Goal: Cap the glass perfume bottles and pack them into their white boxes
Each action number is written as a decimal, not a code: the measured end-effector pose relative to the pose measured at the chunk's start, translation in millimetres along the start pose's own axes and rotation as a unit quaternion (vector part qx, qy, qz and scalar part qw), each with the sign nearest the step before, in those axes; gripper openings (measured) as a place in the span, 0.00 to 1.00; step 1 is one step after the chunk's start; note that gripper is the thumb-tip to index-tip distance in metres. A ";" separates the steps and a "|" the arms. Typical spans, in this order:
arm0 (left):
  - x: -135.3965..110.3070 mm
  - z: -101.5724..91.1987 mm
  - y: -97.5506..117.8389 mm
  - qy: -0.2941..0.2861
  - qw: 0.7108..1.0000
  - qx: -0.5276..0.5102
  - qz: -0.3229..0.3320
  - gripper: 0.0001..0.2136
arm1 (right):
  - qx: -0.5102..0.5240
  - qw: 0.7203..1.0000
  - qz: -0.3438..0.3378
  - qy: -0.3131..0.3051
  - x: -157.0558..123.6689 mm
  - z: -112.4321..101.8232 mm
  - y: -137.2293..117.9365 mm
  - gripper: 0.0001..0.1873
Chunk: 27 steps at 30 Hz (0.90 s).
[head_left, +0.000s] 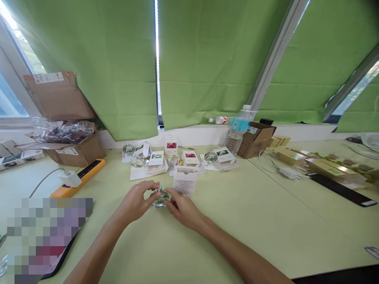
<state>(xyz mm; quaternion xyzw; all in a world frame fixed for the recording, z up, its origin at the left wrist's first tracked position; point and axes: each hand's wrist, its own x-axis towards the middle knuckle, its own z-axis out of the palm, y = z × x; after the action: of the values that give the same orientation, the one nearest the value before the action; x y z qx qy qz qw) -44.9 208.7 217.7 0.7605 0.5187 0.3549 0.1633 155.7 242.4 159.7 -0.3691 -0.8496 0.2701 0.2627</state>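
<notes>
Between my left hand (136, 201) and my right hand (183, 209) I hold a small round glass perfume bottle (160, 200) with a metal neck, just above the pale green table (237, 221). Fingers of both hands press on its sides and partly hide it. Directly beyond my right hand stands an open white carton (185, 181) with printed text on its face. Farther back lie similar glass bottles (211, 157) and small white boxes with flower pictures (156, 159), spread on white sheets.
To the left lie an orange power strip (84, 177) and a white charger (69, 178). Cardboard boxes (256, 140) and a plastic water bottle (238, 128) stand along the back. Flat tan boxes (334, 171) lie at the right. A pixelated patch covers the lower left.
</notes>
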 end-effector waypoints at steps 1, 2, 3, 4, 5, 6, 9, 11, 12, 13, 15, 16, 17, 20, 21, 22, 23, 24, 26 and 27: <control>-0.4 0.4 0.0 0.002 1.000 0.001 0.001 0.08 | 0.001 1.000 0.000 -0.001 0.0 -0.1 -0.3 0.17; -1.0 1.1 -0.3 0.004 1.000 -0.002 0.000 0.08 | 0.001 1.000 0.001 -0.002 -0.1 -0.3 -0.6 0.16; -1.8 2.1 -0.9 0.004 1.000 -0.011 -0.004 0.08 | 0.000 1.000 0.002 -0.002 -0.3 -0.5 -1.1 0.16; -2.9 3.4 -1.8 0.003 1.000 -0.022 -0.008 0.08 | 0.000 1.000 0.002 -0.003 -0.4 -0.8 -1.5 0.15; -4.2 4.6 -2.9 0.002 0.999 -0.034 -0.013 0.09 | -0.001 1.000 0.002 -0.003 -0.7 -1.1 -1.9 0.15; -5.5 5.8 -4.4 0.002 0.999 -0.044 -0.017 0.09 | -0.002 1.000 0.002 -0.004 -1.0 -1.5 -2.3 0.15; -9.3 7.4 -8.5 -0.002 0.998 -0.050 -0.031 0.17 | -0.001 1.000 0.003 -0.005 -1.6 -2.8 -2.7 0.16; -10.9 6.5 -10.0 -0.019 0.998 -0.037 -0.047 0.26 | 0.000 1.000 0.002 -0.006 -1.8 -3.9 -2.7 0.16; -11.3 5.9 -10.2 -0.036 0.998 -0.026 -0.051 0.26 | 0.001 1.000 0.002 -0.006 -1.9 -4.5 -2.8 0.16; -11.5 5.3 -10.2 -0.055 0.997 -0.011 -0.051 0.23 | 0.000 1.000 0.001 -0.006 -2.0 -5.1 -2.9 0.16; -11.5 4.7 -9.8 -0.092 0.995 0.020 -0.044 0.10 | -0.004 1.000 -0.002 -0.003 -2.6 -6.6 -3.9 0.17; -11.5 4.7 -9.5 -0.102 0.993 0.033 -0.041 0.06 | -0.008 1.000 -0.003 0.002 -3.0 -7.4 -4.8 0.16; -11.4 5.0 -9.0 -0.107 0.992 0.043 -0.042 0.05 | -0.014 1.000 -0.004 0.010 -3.6 -8.4 -5.9 0.16; -11.2 5.9 -5.9 -0.108 0.992 0.049 -0.044 0.05 | -0.023 0.999 -0.007 0.036 -5.9 -12.2 -10.5 0.16; -11.1 6.1 -4.0 -0.112 0.992 0.041 -0.039 0.03 | -0.020 0.999 -0.011 0.042 -6.7 -13.6 -12.2 0.17; -11.0 6.4 -1.7 -0.115 0.992 0.028 -0.032 0.03 | -0.015 0.999 -0.016 0.047 -7.5 -15.0 -13.8 0.18; -10.9 6.7 0.8 -0.118 0.993 0.013 -0.024 0.03 | -0.009 0.998 -0.023 0.049 -8.1 -16.3 -15.3 0.19; -10.9 7.1 3.4 -0.121 0.993 -0.001 -0.018 0.04 | -0.005 0.998 -0.033 0.049 -8.6 -17.5 -16.5 0.19; -10.9 8.5 7.6 -0.125 0.992 -0.017 -0.013 0.05 | -0.005 0.998 -0.052 0.041 -9.4 -19.7 -18.1 0.18; -11.0 9.4 8.9 -0.126 0.992 -0.020 -0.016 0.04 | -0.010 0.998 -0.057 0.036 -9.8 -20.9 -18.4 0.16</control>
<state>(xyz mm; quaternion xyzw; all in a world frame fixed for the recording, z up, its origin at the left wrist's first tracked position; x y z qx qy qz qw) -34.6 196.2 212.7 0.7873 0.4991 0.2640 0.2476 166.1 229.7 184.3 -0.3319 -0.8619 0.2325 0.3047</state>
